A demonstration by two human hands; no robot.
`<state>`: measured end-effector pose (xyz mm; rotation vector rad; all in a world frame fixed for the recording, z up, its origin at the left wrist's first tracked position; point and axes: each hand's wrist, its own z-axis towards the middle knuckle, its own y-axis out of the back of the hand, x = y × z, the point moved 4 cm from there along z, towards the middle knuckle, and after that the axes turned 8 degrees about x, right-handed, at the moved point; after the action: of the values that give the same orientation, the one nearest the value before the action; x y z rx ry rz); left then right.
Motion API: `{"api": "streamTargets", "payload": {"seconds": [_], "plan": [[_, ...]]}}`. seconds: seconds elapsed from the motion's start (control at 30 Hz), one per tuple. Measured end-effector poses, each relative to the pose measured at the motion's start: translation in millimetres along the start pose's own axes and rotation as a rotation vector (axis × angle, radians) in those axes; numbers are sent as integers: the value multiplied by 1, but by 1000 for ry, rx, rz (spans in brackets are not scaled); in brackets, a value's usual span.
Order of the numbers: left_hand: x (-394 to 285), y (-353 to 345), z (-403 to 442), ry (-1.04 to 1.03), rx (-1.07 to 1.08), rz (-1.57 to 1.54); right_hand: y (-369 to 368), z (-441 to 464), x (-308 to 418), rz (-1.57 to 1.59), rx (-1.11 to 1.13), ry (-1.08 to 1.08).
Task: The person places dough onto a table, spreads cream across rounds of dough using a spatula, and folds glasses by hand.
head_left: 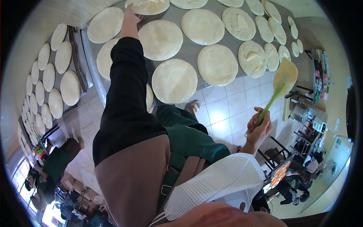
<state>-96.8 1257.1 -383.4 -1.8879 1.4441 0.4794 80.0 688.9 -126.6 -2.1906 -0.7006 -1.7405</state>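
Note:
My left hand [131, 16] reaches to the far edge of the table, at the rim of a dough round [153, 6] with a ruffled pale smear on top. Its thumb stands apart from the other fingers, which are partly hidden. Closed around a green handle, my right hand [259, 126] holds a spatula [285, 77] upright off the table's near side. The spatula's broad blade is cream-coloured. Nearer to me lie flat, glossy dough rounds, among them one [160, 40] below my left hand and another [174, 81] at the table's near edge.
Several more rounds cover the metal table [191, 53]. A second table on the left holds many smaller-looking rounds [70, 87]. A person [56, 162] in green stands at lower left near boxes [73, 183]. Shelves and a machine [308, 115] stand at right; other people are at lower right.

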Motion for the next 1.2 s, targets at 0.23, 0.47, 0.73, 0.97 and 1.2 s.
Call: {"api": "streamTargets", "payload": {"seconds": [0.23,0.47,0.73,0.97,1.2], "plan": [[-10,-24,5,-233,535,-264,-4,36,-6,-5,133,-4],[-2,-35,-199,-544,1410,-756,-25,75,7,-90,383,65],[101,-25,-259,-330,1085,-874,-66,104,48,-650,533,921],[150,-59,-331,43,1291,-990,-50,121,33,-1004,596,1046],[164,-81,-327,46,1307,-1064,-28,98,10,-927,899,943]]}}
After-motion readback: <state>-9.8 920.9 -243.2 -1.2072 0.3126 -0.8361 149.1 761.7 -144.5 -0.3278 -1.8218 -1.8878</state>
